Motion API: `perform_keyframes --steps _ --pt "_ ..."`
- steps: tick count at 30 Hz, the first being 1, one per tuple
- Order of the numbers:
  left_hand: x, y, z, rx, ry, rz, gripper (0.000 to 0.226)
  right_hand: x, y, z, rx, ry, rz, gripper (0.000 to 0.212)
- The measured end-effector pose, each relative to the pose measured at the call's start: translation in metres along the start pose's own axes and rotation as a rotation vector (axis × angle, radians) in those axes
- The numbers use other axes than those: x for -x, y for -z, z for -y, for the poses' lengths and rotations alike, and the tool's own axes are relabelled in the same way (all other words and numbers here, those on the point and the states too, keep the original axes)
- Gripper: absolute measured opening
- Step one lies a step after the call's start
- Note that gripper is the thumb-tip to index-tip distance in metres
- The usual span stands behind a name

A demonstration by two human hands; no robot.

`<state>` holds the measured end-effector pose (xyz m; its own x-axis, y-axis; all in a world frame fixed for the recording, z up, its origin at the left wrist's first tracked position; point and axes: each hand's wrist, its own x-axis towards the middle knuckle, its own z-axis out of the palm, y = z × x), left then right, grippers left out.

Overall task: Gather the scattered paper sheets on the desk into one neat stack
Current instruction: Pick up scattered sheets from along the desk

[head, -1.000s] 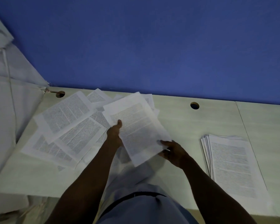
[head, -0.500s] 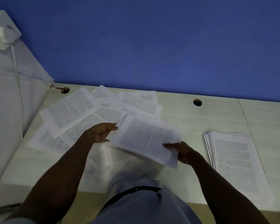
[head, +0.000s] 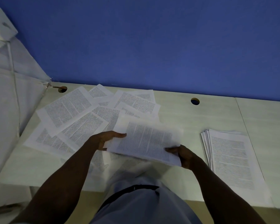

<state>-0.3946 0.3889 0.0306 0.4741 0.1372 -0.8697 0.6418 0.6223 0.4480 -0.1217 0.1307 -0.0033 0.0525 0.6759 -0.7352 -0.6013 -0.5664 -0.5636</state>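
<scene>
- Held sheets [head: 145, 143]: a small bundle of printed pages, lifted clear of the surface [head: 192, 120], near the front edge, between the loose spread and the finished pile. Top page blurred; exact count cannot be told.
- Right hand [head: 184, 156]: pinched shut on the bundle's near right corner, thumb on top. Likely the carrying grip, on the side nearest the pile.
- Left hand [head: 106, 139]: fingers together, extended along the bundle's left edge, palm against it. It reads as squaring or steadying the edge, not a full clamp; whether the thumb grips underneath is hidden.
- Scattered sheets [head: 74, 113]: many pages fanned and overlapping at odd angles on the left part of the surface, a few more partly under the arms near the front edge.
- Stack [head: 229, 159]: right of the hands, well apart from the spread, edges slightly fanned on its left side. Probably the destination.
- Judgement: task roughly midway; much of the spread is not yet collected.
- Beyond: cable hole [head: 195, 101] in the surface, blue wall [head: 152, 46] behind.
</scene>
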Motion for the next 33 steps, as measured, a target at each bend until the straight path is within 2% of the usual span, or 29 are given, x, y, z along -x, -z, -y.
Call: perform_keyframes --steps 2,5,6,9,11,14,15,18,19,20,22,24,27,30,33 --pt "0.0 -0.001 -0.001 0.072 -0.072 0.003 0.042 0.002 -0.002 0.004 -0.002 0.009 -0.013 0.053" --pt "-0.005 -0.002 -0.004 0.005 -0.119 0.089 0.036 0.002 -0.003 0.007 0.077 0.048 0.003 0.081" --pt "-0.007 -0.003 -0.004 -0.046 -0.122 0.117 0.04 0.0 -0.005 0.007 0.111 0.071 0.007 0.082" --pt "-0.009 -0.009 -0.01 -0.162 -0.129 0.149 0.059 -0.001 -0.009 0.006 0.142 0.135 0.001 0.066" --pt "-0.01 -0.011 -0.012 -0.167 -0.149 0.138 0.061 0.001 -0.008 0.005 0.127 0.158 0.0 0.065" --pt "-0.012 -0.013 -0.013 -0.028 -0.19 0.101 0.053 0.006 -0.003 0.004 0.07 0.202 -0.073 0.078" --pt "-0.014 -0.016 -0.013 0.053 -0.212 0.067 0.053 0.008 -0.001 0.004 0.019 0.225 -0.091 0.073" --pt "-0.023 -0.04 -0.019 0.256 -0.29 -0.064 0.053 0.017 0.003 0.002 -0.105 0.279 -0.149 0.037" --pt "-0.028 -0.053 -0.023 0.315 -0.315 -0.116 0.05 0.02 0.006 0.0 -0.148 0.3 -0.173 0.031" --pt "-0.033 -0.068 -0.028 0.376 -0.335 -0.157 0.044 0.022 0.009 -0.002 -0.198 0.326 -0.194 0.031" --pt "-0.043 -0.108 -0.038 0.42 -0.345 -0.171 0.029 0.032 0.02 -0.007 -0.301 0.379 -0.282 0.047" --pt "-0.052 -0.153 -0.044 0.363 -0.328 -0.096 0.03 0.042 0.036 -0.017 -0.388 0.431 -0.353 0.063" --pt "-0.063 -0.219 -0.045 0.224 -0.351 0.038 0.037 0.054 0.073 -0.041 -0.439 0.456 -0.413 0.067" --pt "-0.082 -0.278 -0.042 0.066 -0.387 -0.013 0.037 0.079 0.105 -0.067 -0.502 0.496 -0.56 0.069" --pt "-0.097 -0.328 -0.039 -0.141 -0.426 -0.058 0.034 0.129 0.099 -0.067 -0.591 0.462 -0.831 0.052"
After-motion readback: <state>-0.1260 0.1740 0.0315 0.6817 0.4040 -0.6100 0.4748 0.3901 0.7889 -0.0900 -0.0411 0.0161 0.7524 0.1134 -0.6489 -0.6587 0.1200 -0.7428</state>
